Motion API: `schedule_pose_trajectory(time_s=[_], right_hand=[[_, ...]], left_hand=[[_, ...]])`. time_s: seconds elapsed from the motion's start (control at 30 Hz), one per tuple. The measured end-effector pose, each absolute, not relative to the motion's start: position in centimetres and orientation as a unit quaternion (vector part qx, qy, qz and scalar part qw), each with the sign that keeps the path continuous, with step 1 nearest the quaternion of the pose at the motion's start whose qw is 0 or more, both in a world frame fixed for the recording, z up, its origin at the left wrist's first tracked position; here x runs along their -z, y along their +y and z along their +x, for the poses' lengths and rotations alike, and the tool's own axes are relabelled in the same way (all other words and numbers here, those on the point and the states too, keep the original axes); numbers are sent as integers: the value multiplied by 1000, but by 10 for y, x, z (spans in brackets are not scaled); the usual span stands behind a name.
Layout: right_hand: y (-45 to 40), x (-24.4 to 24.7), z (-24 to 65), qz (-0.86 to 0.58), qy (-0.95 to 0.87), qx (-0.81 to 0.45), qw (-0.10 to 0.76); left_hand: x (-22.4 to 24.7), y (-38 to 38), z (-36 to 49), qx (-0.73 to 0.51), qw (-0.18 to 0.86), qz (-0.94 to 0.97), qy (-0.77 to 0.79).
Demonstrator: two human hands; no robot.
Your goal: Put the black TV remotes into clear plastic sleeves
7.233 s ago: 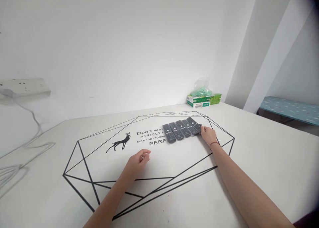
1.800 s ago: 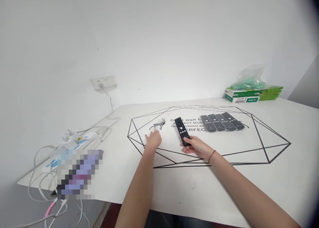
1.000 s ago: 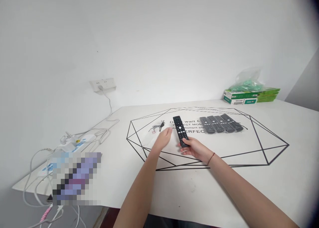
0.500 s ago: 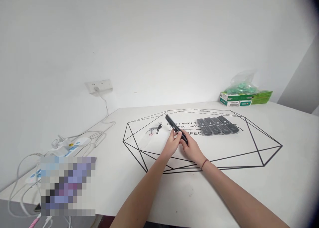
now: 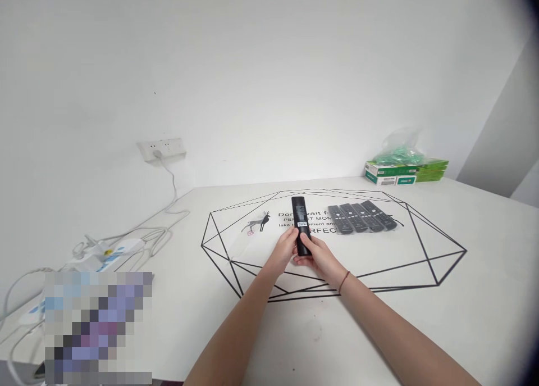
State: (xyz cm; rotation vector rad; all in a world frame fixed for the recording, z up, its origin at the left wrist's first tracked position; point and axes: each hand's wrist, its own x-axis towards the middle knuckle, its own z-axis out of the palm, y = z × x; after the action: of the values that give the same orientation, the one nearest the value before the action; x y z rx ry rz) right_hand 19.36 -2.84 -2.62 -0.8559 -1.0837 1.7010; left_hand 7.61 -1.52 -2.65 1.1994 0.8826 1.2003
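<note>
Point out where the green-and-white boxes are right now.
In the head view, the green-and-white cardboard boxes sit at the far right of the white table, against the wall, beneath a clear plastic bag with green contents.

head-worn camera, looking forward and down over the person's own hands (image 5: 302, 249), tabletop (image 5: 379, 330) close below

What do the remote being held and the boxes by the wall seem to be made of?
The remote control: probably hard plastic, black and fairly glossy, judging by the pale sheen on its back.

The green-and-white boxes: likely printed cardboard with a smooth finish, going by their flat sides, crisp edges and printed labels.
</note>
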Motion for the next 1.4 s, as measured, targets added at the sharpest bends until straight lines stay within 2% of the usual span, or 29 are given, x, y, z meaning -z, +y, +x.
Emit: schedule_pose_trajectory(time_s=[0.23, 0.43, 0.5, 0.6, 0.7, 0.77, 0.83, 1.07, 1.23, 1.4], right_hand=[[-29, 29, 192, -373, -487, -654, 443], [-34, 25, 193, -385, -469, -679, 413], [-33, 25, 194, -398, -484, -669, 400], [-31, 26, 198, -433, -559, -608, 361], [-30, 29, 202, -480, -693, -419, 339], [-29, 31, 205, -491, -759, -282, 321], [-28, 31, 206, -506, -786, -209, 288], [-23, 31, 212, -568, -786, -134, 205], [-22, 32, 211, -588, -783, -72, 189], [-27, 28, 214, -564, -791, -122, 202]], left_hand=[[33, -11, 72, -485, 585, 508, 406], [36, -7, 73, -556, 563, 463, 399], [36, -4, 67, -576, 529, 461, 420], [35, 1, 51, -579, 414, 484, 509], [34, 3, 33, -481, 279, 552, 621], [33, 2, 26, -393, 222, 593, 667], [33, 1, 23, -334, 178, 614, 692], [27, -8, 28, -216, 53, 636, 739], [16, -19, 31, -137, 55, 646, 749], [14, -23, 32, -76, 62, 652, 752]])
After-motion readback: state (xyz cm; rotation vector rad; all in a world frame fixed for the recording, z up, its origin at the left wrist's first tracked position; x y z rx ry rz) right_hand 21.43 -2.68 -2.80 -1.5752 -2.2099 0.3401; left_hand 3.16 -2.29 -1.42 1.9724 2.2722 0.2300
